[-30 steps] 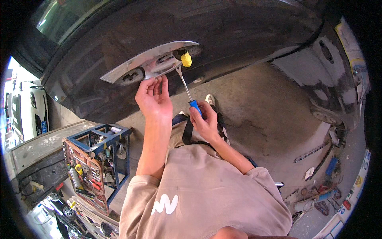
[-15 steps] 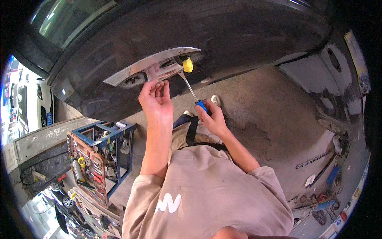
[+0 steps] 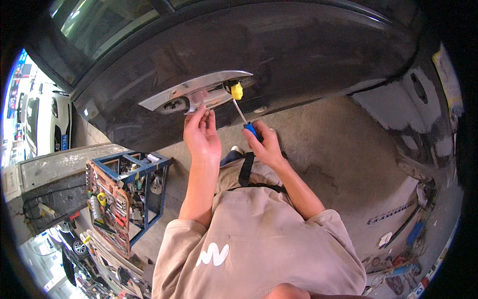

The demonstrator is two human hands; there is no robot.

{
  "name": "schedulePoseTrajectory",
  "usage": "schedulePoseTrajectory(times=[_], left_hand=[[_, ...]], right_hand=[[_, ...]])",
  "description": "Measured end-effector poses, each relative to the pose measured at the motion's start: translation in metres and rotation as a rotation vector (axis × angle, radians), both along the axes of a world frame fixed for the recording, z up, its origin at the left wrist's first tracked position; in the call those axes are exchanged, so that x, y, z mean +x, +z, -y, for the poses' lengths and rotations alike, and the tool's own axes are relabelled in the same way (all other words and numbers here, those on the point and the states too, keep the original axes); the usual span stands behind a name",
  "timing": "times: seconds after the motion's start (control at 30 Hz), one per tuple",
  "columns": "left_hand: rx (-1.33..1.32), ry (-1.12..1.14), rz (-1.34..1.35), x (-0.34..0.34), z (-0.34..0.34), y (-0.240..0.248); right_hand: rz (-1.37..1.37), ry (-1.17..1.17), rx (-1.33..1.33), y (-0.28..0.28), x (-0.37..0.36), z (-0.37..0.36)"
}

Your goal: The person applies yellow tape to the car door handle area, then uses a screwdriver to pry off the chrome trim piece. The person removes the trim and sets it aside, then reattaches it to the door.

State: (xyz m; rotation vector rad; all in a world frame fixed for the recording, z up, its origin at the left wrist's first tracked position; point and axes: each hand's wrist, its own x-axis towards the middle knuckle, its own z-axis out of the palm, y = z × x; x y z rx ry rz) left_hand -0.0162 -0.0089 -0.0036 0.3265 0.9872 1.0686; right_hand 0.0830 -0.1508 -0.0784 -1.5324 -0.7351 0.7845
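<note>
A chrome handle (image 3: 217,96) with a long bright surround (image 3: 181,88) is set in a dark car panel (image 3: 234,50). My left hand (image 3: 202,134) pinches the handle's lower edge, fingers bent up against it. A screwdriver (image 3: 240,111) with a blue grip and a slim metal shaft is held in my closed right hand (image 3: 265,144). Its shaft points up at the handle's right end. The tip is hidden near a crumpled yellow piece (image 3: 237,91), which sticks out beside a dark gap there. Dark openings show behind the handle at both ends.
At the left stands a blue-framed tool cart (image 3: 127,172) with an open tool case (image 3: 107,207) against its side. A white car (image 3: 47,119) is parked beyond. Grey-patched bodywork (image 3: 398,104) rises at the right, with cables and parts (image 3: 398,266) on the floor below.
The handle and panel appear slightly lower and farther right as the view shifts. The screwdriver's tip has moved behind the yellow piece; the left hand stays at the handle.
</note>
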Motion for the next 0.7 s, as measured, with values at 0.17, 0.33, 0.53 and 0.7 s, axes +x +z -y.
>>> schedulePoseTrajectory(times=[0.17,0.33,0.53,0.7], left_hand=[[0.047,-0.07,-0.012,-0.002,0.004,0.001],[0.074,-0.104,0.019,-0.004,0.005,-0.001],[0.147,-0.065,0.083,0.006,0.011,-0.002],[0.135,-0.12,0.024,0.008,0.015,0.001]], right_hand=[[0.051,0.02,-0.049,0.013,0.007,-0.001],[0.061,0.051,-0.027,0.01,0.016,0.008],[0.046,0.091,-0.282,0.033,0.03,0.065],[-0.116,0.142,-0.264,0.075,0.055,0.062]])
